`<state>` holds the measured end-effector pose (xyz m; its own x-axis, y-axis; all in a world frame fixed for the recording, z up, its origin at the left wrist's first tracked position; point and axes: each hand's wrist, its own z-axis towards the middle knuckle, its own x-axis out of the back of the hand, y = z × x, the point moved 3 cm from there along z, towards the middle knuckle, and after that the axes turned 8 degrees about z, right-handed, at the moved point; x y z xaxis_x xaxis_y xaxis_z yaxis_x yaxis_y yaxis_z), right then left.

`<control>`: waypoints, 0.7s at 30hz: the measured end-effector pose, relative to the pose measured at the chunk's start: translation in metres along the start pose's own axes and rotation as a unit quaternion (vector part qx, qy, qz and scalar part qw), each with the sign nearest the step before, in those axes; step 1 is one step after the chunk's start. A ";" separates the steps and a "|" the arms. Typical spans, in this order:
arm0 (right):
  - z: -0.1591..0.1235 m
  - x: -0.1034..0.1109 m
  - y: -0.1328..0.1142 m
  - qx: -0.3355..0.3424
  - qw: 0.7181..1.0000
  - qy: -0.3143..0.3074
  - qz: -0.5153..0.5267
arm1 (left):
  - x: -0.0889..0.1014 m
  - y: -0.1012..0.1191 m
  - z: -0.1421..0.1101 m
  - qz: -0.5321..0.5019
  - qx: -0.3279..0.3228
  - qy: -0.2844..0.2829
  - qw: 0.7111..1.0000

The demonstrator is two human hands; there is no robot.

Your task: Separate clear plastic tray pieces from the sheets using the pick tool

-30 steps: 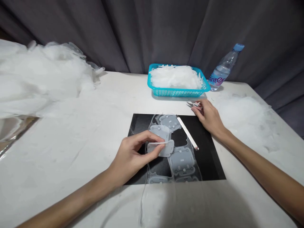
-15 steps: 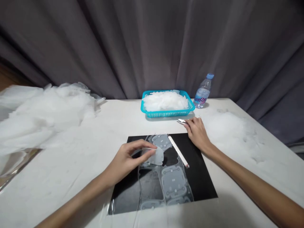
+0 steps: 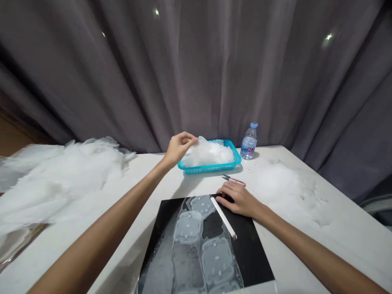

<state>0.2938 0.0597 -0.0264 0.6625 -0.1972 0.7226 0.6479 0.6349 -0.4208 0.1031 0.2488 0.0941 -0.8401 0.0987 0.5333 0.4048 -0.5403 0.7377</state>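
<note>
My left hand [image 3: 181,148] reaches over the near-left rim of the turquoise basket [image 3: 211,167], its thumb and fingers pinched on a thin translucent plastic piece [image 3: 202,141]. White translucent pieces [image 3: 211,154] fill the basket. My right hand [image 3: 237,199] rests at the far edge of the black board [image 3: 254,261], fingers loosely bent and apart, with nothing visible in them. Beside its fingertips lies a white stick [image 3: 223,217]. Thread snips [image 3: 234,180] lie on the table just beyond the hand. A clear plastic sheet with frosted rounded shapes [image 3: 217,259] covers part of the board.
A large heap of translucent white pieces [image 3: 67,175] spreads over the left of the table [image 3: 128,200]. Another whitish pile [image 3: 281,188] lies at right. A water bottle [image 3: 249,141] stands right of the basket. A grey curtain [image 3: 196,73] hangs behind.
My left hand has moved from the black board up to the basket with the plastic piece. My right hand has let go of the snips and come nearer the white stick. The view has tilted up.
</note>
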 end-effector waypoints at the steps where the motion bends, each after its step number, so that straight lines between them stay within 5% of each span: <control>1: 0.000 0.000 -0.002 0.007 0.999 -0.021 0.031 | 0.000 -0.002 0.011 0.020 -0.002 0.009 1.000; 4: 0.000 -0.001 -0.002 0.006 0.995 -0.055 0.077 | 0.006 -0.003 0.021 0.083 -0.017 0.045 0.995; 7: -0.001 -0.003 0.001 0.003 0.994 -0.069 0.088 | 0.010 0.005 -0.017 0.126 -0.060 0.042 0.989; 10: -0.002 -0.006 0.002 -0.008 0.994 -0.066 0.084 | 0.005 0.017 -0.091 0.144 -0.106 -0.030 0.983; 14: -0.002 -0.005 0.003 -0.047 0.996 -0.068 0.015 | -0.010 0.020 -0.183 0.207 -0.170 -0.233 0.935; 17: -0.001 0.001 0.005 -0.080 0.994 -0.073 -0.033 | -0.012 0.010 -0.211 0.227 -0.177 -0.278 0.916; 21: -0.001 0.011 0.002 -0.111 0.984 -0.119 -0.073 | -0.011 -0.002 -0.210 0.234 -0.165 -0.296 0.911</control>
<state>0.3025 0.0582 -0.0202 0.4666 -0.0764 0.8812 0.8129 0.4297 -0.3932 0.0356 0.0733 -0.0001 -0.2217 0.1748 0.9593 0.4557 -0.8512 0.2604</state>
